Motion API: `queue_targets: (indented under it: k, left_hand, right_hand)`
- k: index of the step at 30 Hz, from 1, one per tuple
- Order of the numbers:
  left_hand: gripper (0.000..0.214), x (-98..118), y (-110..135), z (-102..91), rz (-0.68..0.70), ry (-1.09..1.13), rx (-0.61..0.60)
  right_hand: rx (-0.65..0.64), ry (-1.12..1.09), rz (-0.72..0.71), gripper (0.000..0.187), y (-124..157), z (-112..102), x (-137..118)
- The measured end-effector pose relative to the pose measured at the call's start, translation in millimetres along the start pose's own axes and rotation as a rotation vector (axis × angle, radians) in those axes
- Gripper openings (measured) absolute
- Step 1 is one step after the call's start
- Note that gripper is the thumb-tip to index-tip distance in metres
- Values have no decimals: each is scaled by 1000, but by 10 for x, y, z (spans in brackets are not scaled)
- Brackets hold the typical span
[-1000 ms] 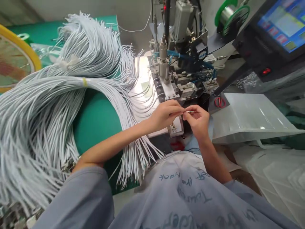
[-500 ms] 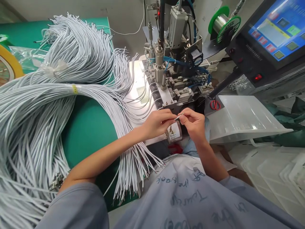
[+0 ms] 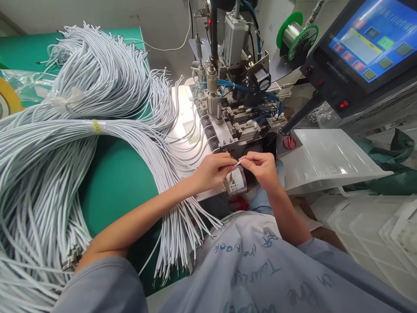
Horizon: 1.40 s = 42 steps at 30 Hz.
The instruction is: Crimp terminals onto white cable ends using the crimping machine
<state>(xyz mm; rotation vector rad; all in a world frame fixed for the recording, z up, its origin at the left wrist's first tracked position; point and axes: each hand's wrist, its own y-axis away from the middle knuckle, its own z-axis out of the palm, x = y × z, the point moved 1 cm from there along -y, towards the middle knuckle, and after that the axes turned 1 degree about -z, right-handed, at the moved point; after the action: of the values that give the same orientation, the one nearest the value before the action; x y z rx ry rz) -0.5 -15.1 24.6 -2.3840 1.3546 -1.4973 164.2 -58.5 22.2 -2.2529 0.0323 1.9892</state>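
Note:
My left hand (image 3: 213,170) and my right hand (image 3: 262,168) meet in front of a small bench machine (image 3: 233,100). Both pinch the end of one thin white wire (image 3: 240,161), which shows as a short tip between the fingertips. Just below the fingers, a warning label (image 3: 235,180) is stuck to the machine's front. A large bundle of long white wires (image 3: 65,143) fans over the green table top (image 3: 120,182) to the left, under my left forearm.
A touch screen (image 3: 371,39) on a black console stands at the upper right. A green solder spool (image 3: 295,32) sits behind the machine. Red-handled scissors (image 3: 289,142) lie beside a white tray (image 3: 329,158). More white trays (image 3: 374,234) lie lower right.
The camera has shifted, so everything sits lower and further left. My hands stay pinched together on the wire; its tip has tilted upward.

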Motion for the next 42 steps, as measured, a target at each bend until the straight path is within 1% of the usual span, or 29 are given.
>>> queue_targets:
  k: [3,5,8,11,13,15,17,19,20,22,24,26,28,30,33,35,37,39,40,42]
  left_hand:
    - [15,19,-2,15,-16,29,29]
    - [13,18,-1,18,-19,42,59]
    - [13,-9,12,18,0,24,89]
    - [15,-34,32,23,47,-82,72]
    - [16,-35,38,29,66,-137,78]
    - [17,-21,33,33,52,-123,111]
    - [20,-1,20,33,8,-41,133]
    - [24,16,8,29,-44,76,124]
    - [26,21,4,25,-68,137,107]
    - [29,23,-2,14,-103,233,60]
    - [30,17,-6,3,-108,264,19]
    - [29,9,-13,-5,-80,223,3]
    - [27,5,-19,-7,-46,150,19]
    - [24,7,-21,-4,-22,98,53]
    - [18,20,-12,1,-17,71,101]
    - [17,32,-8,-6,-24,52,123]
    - [17,41,-13,-27,-21,40,125]
    - [18,41,-25,-56,1,59,83]
    - [19,38,-32,-70,14,76,48]
    - [20,26,-43,-94,37,93,-30]
  right_hand:
    - [51,-33,-31,15,48,63,14]
    - [52,-36,-50,15,64,80,8]
    - [6,-16,-64,15,58,55,-21]
    - [-56,78,-76,14,28,5,-60]
    - [-64,139,-106,15,15,-2,-81]
    - [-18,140,-135,15,17,29,-83]
    - [60,78,-133,14,35,87,-57]
    - [114,-15,-115,12,55,141,-9]
    - [117,-66,-109,11,60,156,18]
    - [63,-159,-97,11,52,151,62]
    - [-31,-199,-73,13,23,100,76]
    - [-107,-165,-41,14,-16,31,58]
    - [-130,-98,-34,15,-45,-17,18]
    - [-101,-50,-45,14,-51,-18,-20]
    - [0,-45,-77,12,-13,58,-46]
    - [68,-46,-115,11,28,113,-47]
    - [108,-12,-160,10,58,133,-47]
    - [83,25,-180,12,58,108,-57]
    - [40,30,-174,13,45,82,-66]
    - [-87,23,-136,15,0,16,-94]
